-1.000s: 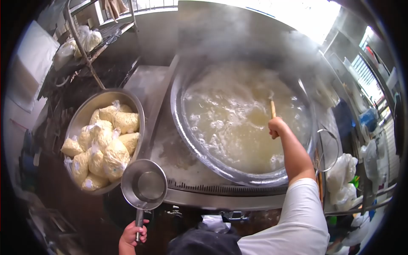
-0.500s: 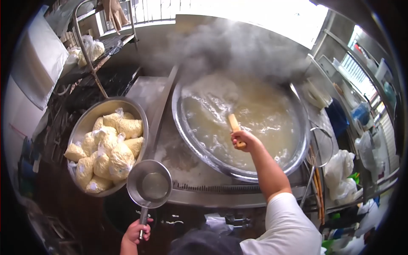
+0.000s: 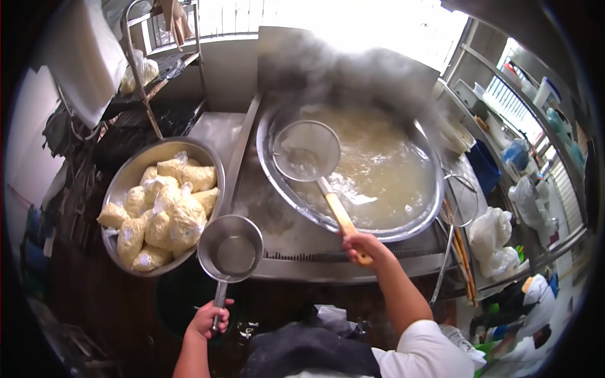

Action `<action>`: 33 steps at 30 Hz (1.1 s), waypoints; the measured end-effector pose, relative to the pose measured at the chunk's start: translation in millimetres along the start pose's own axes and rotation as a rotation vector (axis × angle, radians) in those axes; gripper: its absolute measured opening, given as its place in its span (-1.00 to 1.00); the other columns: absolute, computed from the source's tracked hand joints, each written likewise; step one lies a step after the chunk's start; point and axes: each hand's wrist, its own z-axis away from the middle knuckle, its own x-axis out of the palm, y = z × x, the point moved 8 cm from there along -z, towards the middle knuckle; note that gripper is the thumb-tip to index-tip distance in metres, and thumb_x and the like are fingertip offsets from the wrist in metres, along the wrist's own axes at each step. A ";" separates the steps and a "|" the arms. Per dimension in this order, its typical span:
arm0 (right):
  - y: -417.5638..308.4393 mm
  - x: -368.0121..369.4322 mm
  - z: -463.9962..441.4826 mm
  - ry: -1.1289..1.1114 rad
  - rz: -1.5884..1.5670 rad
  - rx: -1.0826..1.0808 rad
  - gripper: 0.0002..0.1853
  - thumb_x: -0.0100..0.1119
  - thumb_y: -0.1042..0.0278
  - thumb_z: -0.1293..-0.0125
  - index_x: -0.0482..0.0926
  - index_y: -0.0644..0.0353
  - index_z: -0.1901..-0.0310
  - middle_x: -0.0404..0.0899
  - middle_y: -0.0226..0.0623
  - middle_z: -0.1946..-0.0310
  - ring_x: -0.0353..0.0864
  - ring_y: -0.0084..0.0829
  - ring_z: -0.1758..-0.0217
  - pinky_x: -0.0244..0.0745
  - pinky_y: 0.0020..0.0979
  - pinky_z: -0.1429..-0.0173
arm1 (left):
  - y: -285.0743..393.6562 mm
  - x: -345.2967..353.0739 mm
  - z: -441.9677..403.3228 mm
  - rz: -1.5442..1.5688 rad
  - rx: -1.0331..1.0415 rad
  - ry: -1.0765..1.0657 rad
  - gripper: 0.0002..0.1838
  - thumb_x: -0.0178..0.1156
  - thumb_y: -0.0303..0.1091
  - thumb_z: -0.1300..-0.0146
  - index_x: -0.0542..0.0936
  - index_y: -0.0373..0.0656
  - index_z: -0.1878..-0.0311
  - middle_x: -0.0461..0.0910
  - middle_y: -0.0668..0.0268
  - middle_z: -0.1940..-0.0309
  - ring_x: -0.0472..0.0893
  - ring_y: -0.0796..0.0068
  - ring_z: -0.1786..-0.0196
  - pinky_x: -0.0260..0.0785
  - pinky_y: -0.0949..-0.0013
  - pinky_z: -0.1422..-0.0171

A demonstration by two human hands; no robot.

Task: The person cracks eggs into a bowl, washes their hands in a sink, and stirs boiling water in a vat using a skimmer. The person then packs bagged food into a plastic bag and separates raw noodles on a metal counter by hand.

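My right hand (image 3: 365,247) grips the wooden handle of a round mesh strainer (image 3: 307,150). The strainer's bowl is above the left part of a wide metal cauldron (image 3: 437,200) of cloudy, bubbling liquid (image 3: 384,170), with a little pale matter in the mesh. Lower left, my left hand (image 3: 210,319) is wrapped round the handle of a metal saucepan (image 3: 231,248), which appears to have a little liquid at its bottom. Left of the saucepan, a large metal basin (image 3: 113,183) holds several tied plastic bags of pale yellow food (image 3: 157,214), whose kind I cannot make out.
Steam (image 3: 353,69) rises behind the cauldron. On the right, another wire strainer (image 3: 463,198) and long sticks (image 3: 463,264) lean by the counter, near white plastic bags (image 3: 495,242). Another person (image 3: 532,309) is at the lower right. A metal rack (image 3: 148,101) stands at the upper left.
The strainer's bowl, earlier hidden in the liquid, has come up into view above it. My right hand has moved back toward me, past the cauldron's near rim. The saucepan stays in my left hand.
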 end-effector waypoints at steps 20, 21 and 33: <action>109.2 9.2 163.5 0.601 1.007 -0.417 -0.43 0.28 0.40 -0.21 0.45 0.06 -0.29 0.68 -0.21 0.10 0.68 -0.34 0.04 0.50 -0.38 -0.10 | 7.1 4.7 4.1 -0.070 -0.029 -0.005 -0.48 0.11 -0.40 -0.18 0.37 -0.23 -0.25 0.42 0.30 0.54 0.42 0.46 0.61 0.32 0.35 0.53; 111.7 6.3 163.1 0.540 0.957 -0.451 -0.43 0.27 0.40 -0.21 0.44 0.05 -0.29 0.68 -0.17 0.09 0.68 -0.33 0.03 0.50 -0.38 -0.10 | 6.8 4.3 4.0 -0.081 -0.033 0.001 -0.48 0.11 -0.40 -0.17 0.37 -0.22 -0.25 0.42 0.30 0.54 0.41 0.45 0.61 0.32 0.34 0.53; 79.7 -19.4 169.9 0.605 0.732 -0.450 -0.44 0.30 0.43 -0.20 0.46 0.14 -0.28 0.58 -0.42 0.21 0.52 -0.59 0.19 0.45 -0.50 0.04 | 5.0 3.5 2.5 -0.100 -0.033 0.007 -0.46 0.10 -0.41 -0.11 0.39 -0.25 -0.22 0.43 0.28 0.56 0.42 0.42 0.66 0.33 0.32 0.57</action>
